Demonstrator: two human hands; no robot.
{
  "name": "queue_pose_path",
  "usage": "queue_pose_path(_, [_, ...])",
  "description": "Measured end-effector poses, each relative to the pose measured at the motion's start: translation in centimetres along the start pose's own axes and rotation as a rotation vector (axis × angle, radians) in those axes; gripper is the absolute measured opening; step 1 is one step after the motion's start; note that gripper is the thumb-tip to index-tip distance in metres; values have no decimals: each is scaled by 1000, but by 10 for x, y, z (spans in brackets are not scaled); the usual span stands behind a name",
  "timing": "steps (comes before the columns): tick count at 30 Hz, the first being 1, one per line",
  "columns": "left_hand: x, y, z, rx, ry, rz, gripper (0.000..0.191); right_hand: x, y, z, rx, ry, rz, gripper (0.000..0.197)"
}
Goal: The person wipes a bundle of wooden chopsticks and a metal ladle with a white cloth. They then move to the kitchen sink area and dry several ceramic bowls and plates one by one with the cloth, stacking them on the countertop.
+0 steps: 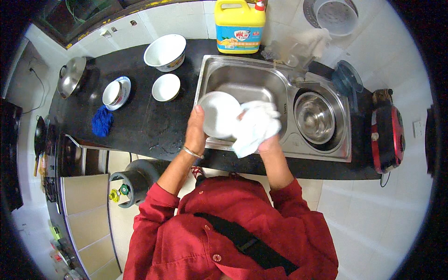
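My left hand (pixel 196 127) grips the left rim of a white bowl (pixel 220 115), which is tilted with its inside towards me. In my right hand (pixel 269 142) is a bunched white cloth (pixel 257 126), blurred, at the bowl's right edge; most of the fingers are hidden by it. Both hands are above the front of the large basin of a stainless steel sink (pixel 238 75). To the left on the black countertop (pixel 136 122) stand a smaller white bowl (pixel 166 87) and a large white basin with a patterned outside (pixel 166 50).
A steel bowl (pixel 314 119) sits in the small sink basin. Behind the sink stands a yellow detergent jug (pixel 240 31). Further left are a bowl on a plate (pixel 122 92), a blue cloth (pixel 102 120) and a pan lid (pixel 72 77). A red and black rice cooker (pixel 387 138) is at right.
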State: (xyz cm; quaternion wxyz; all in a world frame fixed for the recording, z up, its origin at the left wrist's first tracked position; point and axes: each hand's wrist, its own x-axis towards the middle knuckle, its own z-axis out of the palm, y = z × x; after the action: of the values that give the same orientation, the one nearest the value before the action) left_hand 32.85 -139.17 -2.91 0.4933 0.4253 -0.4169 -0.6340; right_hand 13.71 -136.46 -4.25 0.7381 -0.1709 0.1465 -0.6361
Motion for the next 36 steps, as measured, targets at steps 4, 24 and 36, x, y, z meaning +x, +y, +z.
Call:
queue_pose_path(4, [-3,17,-15,-353,169,-220,47,-7,-25,18,-236,117,-421,38])
queue_pose_path(24, [-27,52,26,-401,-128,-280,55,0,17,12,-1671,99,-682,49])
queue_pose_path(36, [-19,42,5,73,-263,-168,62,9,7,11,-417,-125,-126,58])
